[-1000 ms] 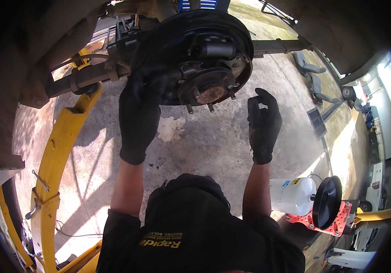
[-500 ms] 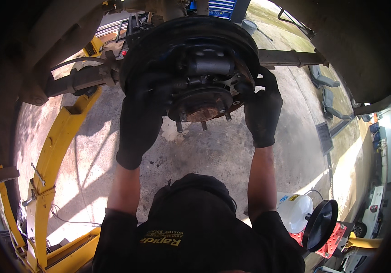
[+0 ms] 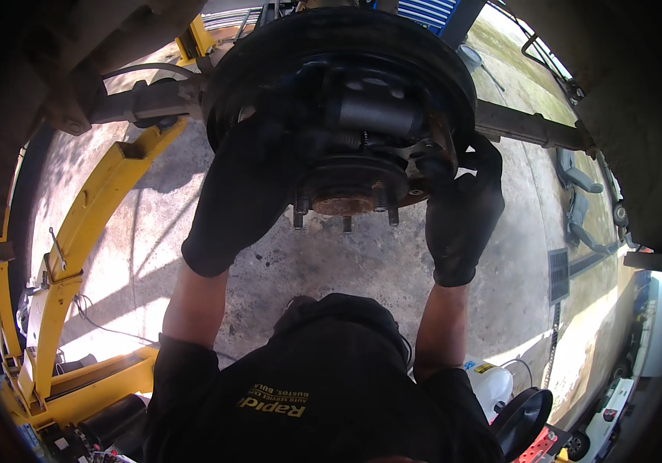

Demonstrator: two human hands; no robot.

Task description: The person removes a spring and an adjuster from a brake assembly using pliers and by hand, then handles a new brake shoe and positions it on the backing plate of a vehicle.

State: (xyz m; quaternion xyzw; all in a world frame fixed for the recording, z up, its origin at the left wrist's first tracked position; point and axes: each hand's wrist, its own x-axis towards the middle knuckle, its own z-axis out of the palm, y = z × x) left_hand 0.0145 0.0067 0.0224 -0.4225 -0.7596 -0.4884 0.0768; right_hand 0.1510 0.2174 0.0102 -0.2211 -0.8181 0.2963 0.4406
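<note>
In front of me is a drum brake assembly with a round black backing plate (image 3: pixel 346 35). Mounted on it are a grey cylindrical part (image 3: pixel 377 113), a coil spring (image 3: pixel 346 140) and a rusty hub (image 3: pixel 350 185) with several wheel studs pointing down. My left hand (image 3: pixel 257 177), in a black glove, reaches into the left side of the assembly near the spring; its fingers are lost in shadow. My right hand (image 3: pixel 464 212), gloved alike, closes around the right edge, thumb in front against the brown brake shoe (image 3: pixel 443 143) and fingers behind.
Bars (image 3: pixel 527 127) run out from both sides of the assembly under the dark vehicle body. A yellow lift arm (image 3: pixel 88 224) rises at left with a wrench on it. A white tank (image 3: pixel 493 386) and black round dish (image 3: pixel 523 420) stand at lower right. A floor grate (image 3: pixel 559 274) lies at right.
The assembly appears larger and shifted slightly right in view. My left arm leans further inward at the spring side. My right hand stays at the right edge of the assembly.
</note>
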